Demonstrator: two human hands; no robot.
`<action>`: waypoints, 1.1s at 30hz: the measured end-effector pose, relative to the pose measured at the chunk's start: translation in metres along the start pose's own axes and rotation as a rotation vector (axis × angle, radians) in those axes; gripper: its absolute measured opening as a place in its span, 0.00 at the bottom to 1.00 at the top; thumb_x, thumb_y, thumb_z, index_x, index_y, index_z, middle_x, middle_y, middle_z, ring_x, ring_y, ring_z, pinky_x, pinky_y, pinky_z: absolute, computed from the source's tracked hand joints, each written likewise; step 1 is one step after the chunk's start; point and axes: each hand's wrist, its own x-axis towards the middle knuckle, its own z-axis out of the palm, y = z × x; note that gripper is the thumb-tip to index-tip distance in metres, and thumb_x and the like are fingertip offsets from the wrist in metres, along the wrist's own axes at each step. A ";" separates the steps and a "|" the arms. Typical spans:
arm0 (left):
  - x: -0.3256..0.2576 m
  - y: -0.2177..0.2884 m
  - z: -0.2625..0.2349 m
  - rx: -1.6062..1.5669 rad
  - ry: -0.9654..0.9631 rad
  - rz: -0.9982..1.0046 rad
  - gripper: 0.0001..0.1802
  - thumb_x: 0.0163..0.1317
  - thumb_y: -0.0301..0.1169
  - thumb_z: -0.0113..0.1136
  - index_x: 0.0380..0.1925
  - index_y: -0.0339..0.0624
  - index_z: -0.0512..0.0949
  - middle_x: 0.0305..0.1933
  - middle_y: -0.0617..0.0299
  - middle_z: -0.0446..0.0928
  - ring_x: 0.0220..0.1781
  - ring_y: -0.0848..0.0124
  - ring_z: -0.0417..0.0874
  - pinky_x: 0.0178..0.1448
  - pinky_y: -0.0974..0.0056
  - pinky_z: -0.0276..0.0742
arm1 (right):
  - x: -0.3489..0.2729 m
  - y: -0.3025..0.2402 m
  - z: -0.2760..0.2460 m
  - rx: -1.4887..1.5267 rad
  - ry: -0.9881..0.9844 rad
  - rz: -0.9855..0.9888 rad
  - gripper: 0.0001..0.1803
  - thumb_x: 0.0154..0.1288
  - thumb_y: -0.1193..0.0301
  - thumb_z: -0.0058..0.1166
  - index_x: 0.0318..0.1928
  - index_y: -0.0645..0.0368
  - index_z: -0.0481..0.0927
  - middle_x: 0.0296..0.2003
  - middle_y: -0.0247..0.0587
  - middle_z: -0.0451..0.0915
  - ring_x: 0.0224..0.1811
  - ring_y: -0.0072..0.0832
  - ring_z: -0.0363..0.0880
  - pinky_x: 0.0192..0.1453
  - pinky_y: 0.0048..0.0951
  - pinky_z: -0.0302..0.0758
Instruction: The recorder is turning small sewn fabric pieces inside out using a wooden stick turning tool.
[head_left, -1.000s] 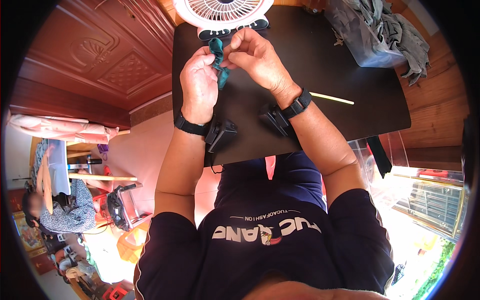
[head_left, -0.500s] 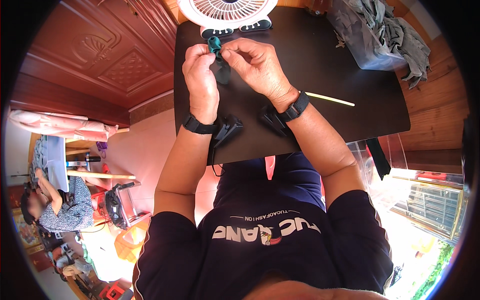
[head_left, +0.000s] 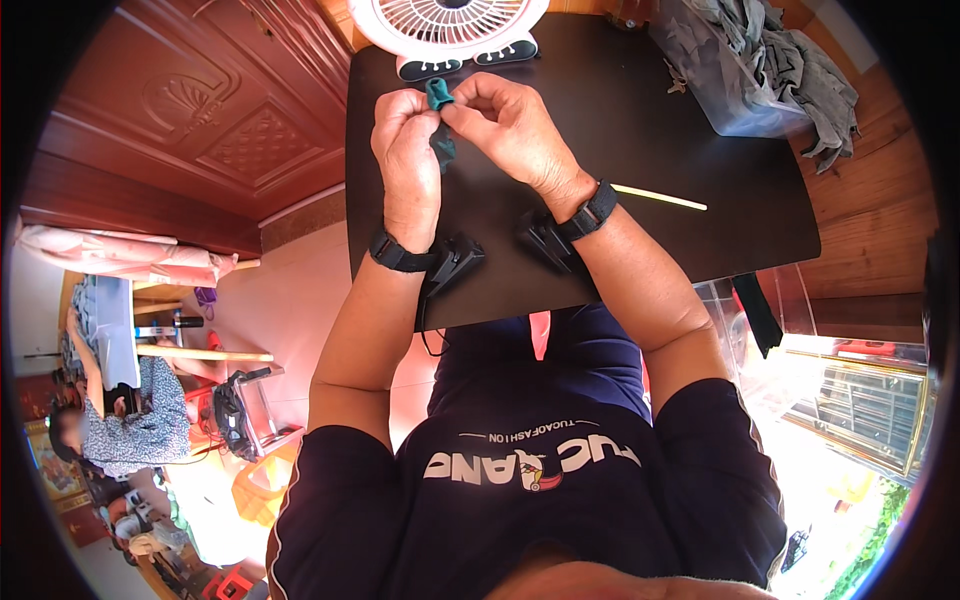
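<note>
Both hands raised over the far edge of the black surface (head_left: 620,130). Left hand (head_left: 405,140) and right hand (head_left: 510,125) each pinch 1 small teal cloth piece (head_left: 440,115) between thumb and fingertips; cloth hangs between them, just in front of the white fan (head_left: 450,25). Each wrist carries 1 black band. 2 black clips (head_left: 455,262) sit at the near edge, beside the wrists. Thin yellow stick (head_left: 660,198) lies toward the right edge. Clear box with grey cloth (head_left: 770,60) at the far right corner.
</note>
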 end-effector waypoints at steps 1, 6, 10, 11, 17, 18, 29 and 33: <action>0.000 -0.002 -0.001 0.014 -0.008 0.040 0.09 0.53 0.23 0.47 0.33 0.32 0.74 0.37 0.63 0.72 0.42 0.75 0.69 0.53 0.71 0.63 | 0.000 0.001 0.002 -0.011 0.005 0.000 0.06 0.58 0.74 0.56 0.32 0.66 0.79 0.24 0.35 0.80 0.28 0.17 0.78 0.35 0.22 0.76; -0.001 -0.002 -0.003 -0.077 -0.005 -0.015 0.09 0.54 0.22 0.46 0.33 0.34 0.74 0.35 0.64 0.73 0.40 0.75 0.70 0.51 0.71 0.64 | -0.002 0.001 0.008 0.134 0.004 -0.001 0.04 0.60 0.77 0.55 0.34 0.66 0.78 0.26 0.36 0.80 0.28 0.17 0.78 0.35 0.20 0.76; -0.001 0.004 0.001 -0.153 0.030 -0.160 0.06 0.53 0.24 0.47 0.30 0.36 0.73 0.32 0.65 0.71 0.36 0.77 0.70 0.44 0.72 0.65 | -0.001 0.007 0.015 0.280 0.122 -0.110 0.04 0.59 0.79 0.55 0.36 0.65 0.77 0.26 0.34 0.80 0.28 0.17 0.78 0.34 0.20 0.76; -0.002 0.006 0.003 -0.218 0.036 -0.223 0.04 0.52 0.24 0.48 0.27 0.37 0.72 0.30 0.66 0.70 0.33 0.77 0.69 0.40 0.71 0.66 | -0.002 0.009 0.014 0.280 0.122 -0.110 0.04 0.59 0.79 0.55 0.36 0.65 0.77 0.26 0.34 0.80 0.28 0.17 0.78 0.34 0.20 0.76; -0.002 0.003 0.002 -0.196 0.055 -0.243 0.04 0.52 0.24 0.48 0.28 0.37 0.72 0.29 0.65 0.70 0.32 0.77 0.69 0.40 0.71 0.67 | -0.004 0.001 0.009 -0.203 0.067 -0.256 0.06 0.61 0.81 0.53 0.39 0.63 0.78 0.31 0.33 0.80 0.32 0.16 0.78 0.38 0.19 0.77; -0.002 0.001 0.002 -0.194 0.056 -0.243 0.04 0.52 0.24 0.48 0.28 0.37 0.72 0.29 0.65 0.70 0.32 0.77 0.69 0.40 0.71 0.67 | -0.006 -0.003 0.009 -0.188 0.065 -0.171 0.07 0.61 0.80 0.53 0.40 0.64 0.79 0.30 0.33 0.80 0.32 0.16 0.78 0.38 0.19 0.77; 0.007 0.006 -0.008 -0.083 -0.171 -0.150 0.10 0.50 0.25 0.45 0.31 0.34 0.74 0.31 0.64 0.71 0.36 0.77 0.69 0.44 0.72 0.66 | 0.003 -0.003 -0.009 0.215 -0.157 0.047 0.07 0.60 0.80 0.55 0.40 0.67 0.77 0.34 0.35 0.79 0.35 0.20 0.80 0.41 0.21 0.78; 0.008 0.006 -0.010 -0.112 -0.187 -0.227 0.11 0.49 0.26 0.45 0.30 0.34 0.74 0.30 0.64 0.71 0.34 0.77 0.69 0.43 0.72 0.66 | 0.000 -0.005 -0.006 0.087 -0.157 -0.028 0.06 0.59 0.81 0.56 0.38 0.66 0.76 0.32 0.34 0.79 0.35 0.19 0.80 0.41 0.20 0.78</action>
